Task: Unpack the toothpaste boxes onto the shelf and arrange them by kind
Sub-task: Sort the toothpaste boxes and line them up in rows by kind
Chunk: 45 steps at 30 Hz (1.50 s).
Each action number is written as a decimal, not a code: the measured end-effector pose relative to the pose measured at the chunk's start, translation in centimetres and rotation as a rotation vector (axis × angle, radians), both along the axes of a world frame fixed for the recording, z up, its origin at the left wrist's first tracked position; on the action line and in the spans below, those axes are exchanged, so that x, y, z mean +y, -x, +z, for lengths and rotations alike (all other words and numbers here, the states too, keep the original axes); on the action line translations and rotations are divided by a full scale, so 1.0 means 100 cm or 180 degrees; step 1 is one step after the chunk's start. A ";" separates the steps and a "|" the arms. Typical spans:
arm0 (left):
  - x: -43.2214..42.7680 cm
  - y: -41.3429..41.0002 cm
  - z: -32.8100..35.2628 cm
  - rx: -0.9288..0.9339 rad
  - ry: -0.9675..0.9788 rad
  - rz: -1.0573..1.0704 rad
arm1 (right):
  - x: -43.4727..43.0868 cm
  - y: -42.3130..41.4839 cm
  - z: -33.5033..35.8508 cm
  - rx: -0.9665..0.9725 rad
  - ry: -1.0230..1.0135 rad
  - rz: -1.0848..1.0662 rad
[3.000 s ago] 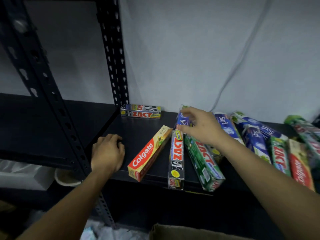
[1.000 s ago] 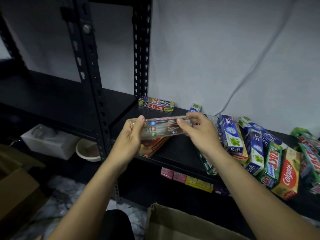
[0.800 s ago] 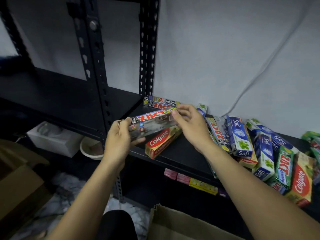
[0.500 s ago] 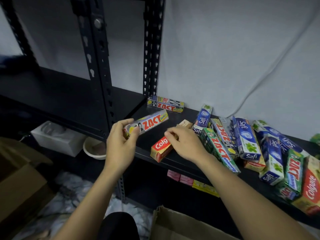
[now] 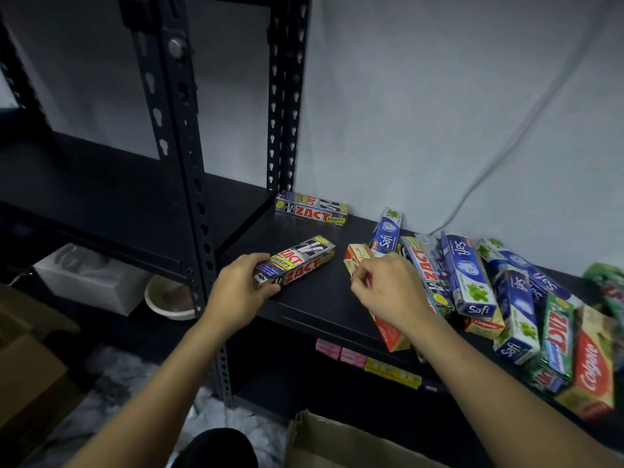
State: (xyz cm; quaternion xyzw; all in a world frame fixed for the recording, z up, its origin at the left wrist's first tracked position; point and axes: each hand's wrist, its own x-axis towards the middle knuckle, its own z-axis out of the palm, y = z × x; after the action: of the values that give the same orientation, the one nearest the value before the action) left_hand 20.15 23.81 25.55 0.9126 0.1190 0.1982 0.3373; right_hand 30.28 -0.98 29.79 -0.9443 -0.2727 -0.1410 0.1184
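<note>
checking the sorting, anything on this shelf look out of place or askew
Yes. At the right, the heap of toothpaste boxes mixes Safi, Zact and Colgate at crossed angles. The Colgate box under the right hand seems to jut past the front edge of the shelf.

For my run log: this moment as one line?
phase: sorting | left hand: grips ZACT Smokers box at shelf | right hand: on Colgate box, grip unclear | rear ZACT box: by wall
</note>
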 end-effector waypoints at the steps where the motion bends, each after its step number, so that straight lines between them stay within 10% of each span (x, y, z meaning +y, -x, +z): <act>1: 0.005 -0.005 0.002 0.0049 -0.0085 -0.0096 | 0.002 0.000 0.002 0.0009 0.0084 0.0057; 45: 0.042 -0.143 -0.011 -0.0465 0.0796 0.1267 | 0.074 -0.110 -0.021 0.0506 -0.0921 -0.0768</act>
State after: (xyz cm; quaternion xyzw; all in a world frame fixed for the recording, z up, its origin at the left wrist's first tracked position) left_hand 34.49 28.00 24.48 0.8055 0.2954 0.3100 0.4096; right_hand 41.27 6.42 27.72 -0.9514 -0.1242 -0.1169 0.2563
